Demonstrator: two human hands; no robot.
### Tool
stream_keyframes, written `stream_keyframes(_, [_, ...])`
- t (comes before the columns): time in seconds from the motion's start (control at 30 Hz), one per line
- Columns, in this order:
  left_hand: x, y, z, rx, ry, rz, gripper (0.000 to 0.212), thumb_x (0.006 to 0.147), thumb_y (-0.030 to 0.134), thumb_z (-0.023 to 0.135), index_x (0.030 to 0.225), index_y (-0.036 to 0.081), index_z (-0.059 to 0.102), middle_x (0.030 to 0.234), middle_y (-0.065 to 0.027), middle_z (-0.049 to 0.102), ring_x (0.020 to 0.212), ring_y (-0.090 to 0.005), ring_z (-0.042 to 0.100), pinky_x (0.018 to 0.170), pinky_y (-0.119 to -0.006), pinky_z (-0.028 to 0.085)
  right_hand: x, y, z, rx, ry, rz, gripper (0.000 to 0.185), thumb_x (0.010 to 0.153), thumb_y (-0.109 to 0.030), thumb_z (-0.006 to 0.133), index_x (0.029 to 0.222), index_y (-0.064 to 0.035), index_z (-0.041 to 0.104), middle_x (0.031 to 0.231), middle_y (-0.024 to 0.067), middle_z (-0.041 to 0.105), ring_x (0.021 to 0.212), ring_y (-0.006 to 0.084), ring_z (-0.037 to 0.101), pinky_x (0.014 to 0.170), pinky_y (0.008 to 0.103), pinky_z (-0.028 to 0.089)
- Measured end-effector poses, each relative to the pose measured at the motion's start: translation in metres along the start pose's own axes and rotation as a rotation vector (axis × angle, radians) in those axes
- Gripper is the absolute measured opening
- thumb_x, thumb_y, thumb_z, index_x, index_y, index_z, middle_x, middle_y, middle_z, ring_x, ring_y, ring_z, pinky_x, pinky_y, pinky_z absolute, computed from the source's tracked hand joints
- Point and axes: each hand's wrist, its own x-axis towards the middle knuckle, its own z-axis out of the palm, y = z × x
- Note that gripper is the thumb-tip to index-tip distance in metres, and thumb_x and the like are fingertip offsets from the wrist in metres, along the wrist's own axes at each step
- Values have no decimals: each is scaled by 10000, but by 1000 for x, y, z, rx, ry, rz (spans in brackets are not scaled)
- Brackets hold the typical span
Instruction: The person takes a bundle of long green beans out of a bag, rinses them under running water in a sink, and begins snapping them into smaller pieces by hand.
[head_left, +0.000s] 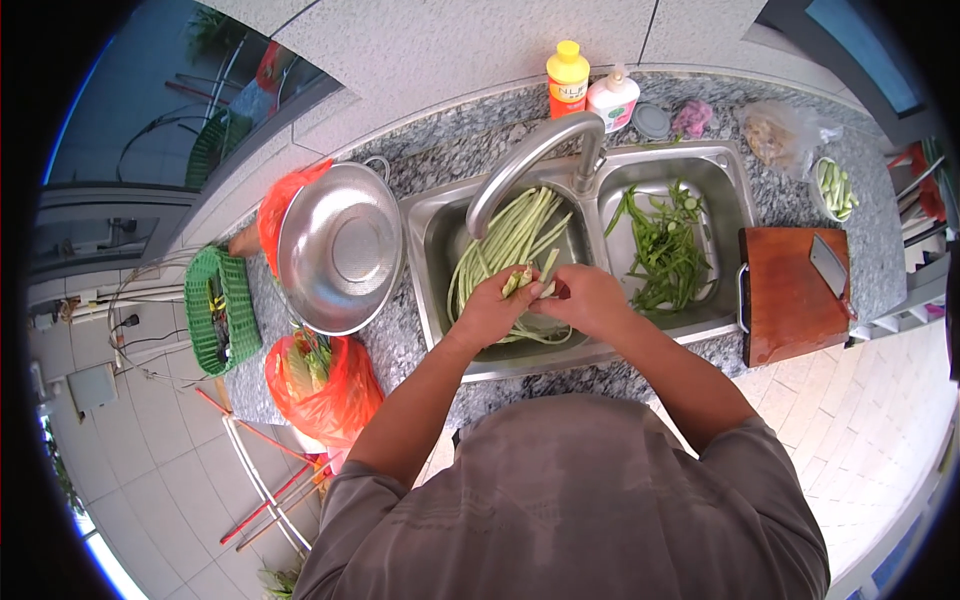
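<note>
Over the left basin of a steel double sink (417, 300), my left hand (491, 300) is closed on a small bunch of short green bean pieces (517, 280). My right hand (589, 300) meets it fingertip to fingertip and pinches a pale bean piece (550, 264). Beneath and beyond my hands, long green beans (517, 225) lie in the left basin. A curved steel faucet (525, 154) arches over that basin. The right basin holds a heap of cut green vegetable pieces (664, 255), to the right of my right hand.
Left on the granite counter stand a metal colander (341, 247), a red plastic bag of vegetables (322, 394) and a green basket (247, 300). A wooden board (787, 322) bears a cleaver (828, 264); beyond is a bowl of cut pieces (834, 187). Two bottles (568, 75) stand behind the faucet.
</note>
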Motion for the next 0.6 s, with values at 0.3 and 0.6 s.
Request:
stream_keyframes(0.3, [6,-12,-9,-29,-26,-73,333,964,242,699,1188,0,662,906,-32,698,809,-103,624,759,-273,509,-15,2,-11,413,317,-89,464,844,-231,772,1247,-78,601,1039,127,642,811,312,671,705,390,540])
stream_keyframes(0.6, [-19,0,-4,565,6,188,287,909,195,743,1122,20,663,1003,-119,694,885,-245,669,802,-324,508,-21,27,-41,-456,26,-619,177,843,-80,595,1014,-36,586,959,109,566,838,313,658,710,445,531])
